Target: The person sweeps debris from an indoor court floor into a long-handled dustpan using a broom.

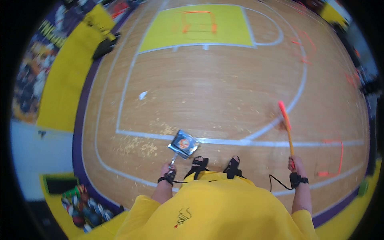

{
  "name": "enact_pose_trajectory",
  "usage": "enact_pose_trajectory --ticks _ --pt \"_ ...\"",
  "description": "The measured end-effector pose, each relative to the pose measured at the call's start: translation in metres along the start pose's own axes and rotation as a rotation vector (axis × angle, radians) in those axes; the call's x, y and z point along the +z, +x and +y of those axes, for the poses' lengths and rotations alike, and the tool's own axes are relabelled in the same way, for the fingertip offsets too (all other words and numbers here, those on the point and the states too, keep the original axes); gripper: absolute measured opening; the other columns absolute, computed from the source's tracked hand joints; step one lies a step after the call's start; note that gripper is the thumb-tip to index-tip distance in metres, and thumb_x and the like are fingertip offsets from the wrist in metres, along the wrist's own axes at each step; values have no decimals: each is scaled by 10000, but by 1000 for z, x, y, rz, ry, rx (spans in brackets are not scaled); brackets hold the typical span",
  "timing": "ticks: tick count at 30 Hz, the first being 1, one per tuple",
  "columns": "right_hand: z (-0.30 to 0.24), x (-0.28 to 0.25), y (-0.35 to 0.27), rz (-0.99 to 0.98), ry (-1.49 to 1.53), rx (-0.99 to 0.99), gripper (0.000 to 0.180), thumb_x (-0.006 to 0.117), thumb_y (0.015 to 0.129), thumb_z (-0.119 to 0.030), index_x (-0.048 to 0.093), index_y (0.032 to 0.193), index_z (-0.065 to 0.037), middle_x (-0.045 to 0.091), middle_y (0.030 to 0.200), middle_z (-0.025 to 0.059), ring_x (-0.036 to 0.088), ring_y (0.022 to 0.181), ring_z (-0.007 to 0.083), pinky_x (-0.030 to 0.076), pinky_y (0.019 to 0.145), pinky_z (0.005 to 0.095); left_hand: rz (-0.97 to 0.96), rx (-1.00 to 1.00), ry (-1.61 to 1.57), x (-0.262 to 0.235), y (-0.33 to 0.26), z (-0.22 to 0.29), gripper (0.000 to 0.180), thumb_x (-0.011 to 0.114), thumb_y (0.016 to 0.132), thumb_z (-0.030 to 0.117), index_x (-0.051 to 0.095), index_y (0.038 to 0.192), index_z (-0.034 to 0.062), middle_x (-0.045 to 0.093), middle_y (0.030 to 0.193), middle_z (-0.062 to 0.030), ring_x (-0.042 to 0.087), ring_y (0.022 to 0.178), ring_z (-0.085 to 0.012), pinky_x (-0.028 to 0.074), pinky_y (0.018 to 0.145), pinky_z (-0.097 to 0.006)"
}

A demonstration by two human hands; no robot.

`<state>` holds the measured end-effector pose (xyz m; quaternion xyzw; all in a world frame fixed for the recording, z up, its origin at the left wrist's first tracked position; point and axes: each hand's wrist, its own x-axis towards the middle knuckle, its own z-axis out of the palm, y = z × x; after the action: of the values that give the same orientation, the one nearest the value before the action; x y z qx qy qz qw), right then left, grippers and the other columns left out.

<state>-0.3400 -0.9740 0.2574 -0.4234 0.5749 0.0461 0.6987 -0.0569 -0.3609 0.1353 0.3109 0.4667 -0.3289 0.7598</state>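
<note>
My left hand (168,170) is closed round the short handle of a shiny metal dustpan (181,150), which I hold low over the floor in front of my feet. Out to the right, my right hand (296,164) grips the yellow-orange handle of a broom (291,144). Its narrow pinkish-red head points away from me, near a curved white line. Pale scattered bits (138,146) lie on the wooden floor left of the dustpan, with more spread farther off. Beyond them is a crumpled white scrap (143,95).
Small red-orange frames stand on the court, one near right (340,158) and another on the yellow area (200,22). A bin of balls (86,210) sits at the lower left. Yellow padding (66,88) lines the left wall, with a dark bag (105,48) beside it.
</note>
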Motion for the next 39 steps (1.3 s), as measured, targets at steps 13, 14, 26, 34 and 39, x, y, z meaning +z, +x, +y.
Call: enact_pose_trajectory --ticks 13,14,26,34,39 --pt "-37 153 -97 -180 -1166 32 197 482 712 -160 502 732 35 529 579 103 520 450 166 393 368 298 199 41 60 51 -53 -23 133 391 795 139 390 690 58 360 480 -21 353 348 -102 304 296 -208" --pt "-38 169 -112 -163 -1179 51 197 482 712 -160 502 732 35 529 579 103 520 450 166 393 368 298 195 41 26 41 -48 -15 131 388 798 139 393 697 55 365 485 -22 354 351 -100 303 295 -207" --pt "-34 266 -119 -642 -1318 -33 226 546 708 -201 521 764 17 504 553 56 472 440 127 359 394 256 213 95 -246 -67 -20 27 83 390 775 124 370 718 66 363 519 -20 368 400 -116 340 354 -215" --pt "-65 393 -72 -458 -1379 -199 184 522 701 -144 493 752 30 474 502 62 451 364 129 363 347 260 315 92 -464 -167 -45 72 135 414 724 173 373 643 74 380 482 -3 377 361 -104 326 310 -217" --pt "-46 486 -32 -419 -1437 -307 186 499 696 -137 506 733 46 532 557 102 540 433 180 430 398 290 295 135 -366 -174 -52 84 136 415 732 162 374 652 60 376 498 -13 382 379 -114 326 322 -209"
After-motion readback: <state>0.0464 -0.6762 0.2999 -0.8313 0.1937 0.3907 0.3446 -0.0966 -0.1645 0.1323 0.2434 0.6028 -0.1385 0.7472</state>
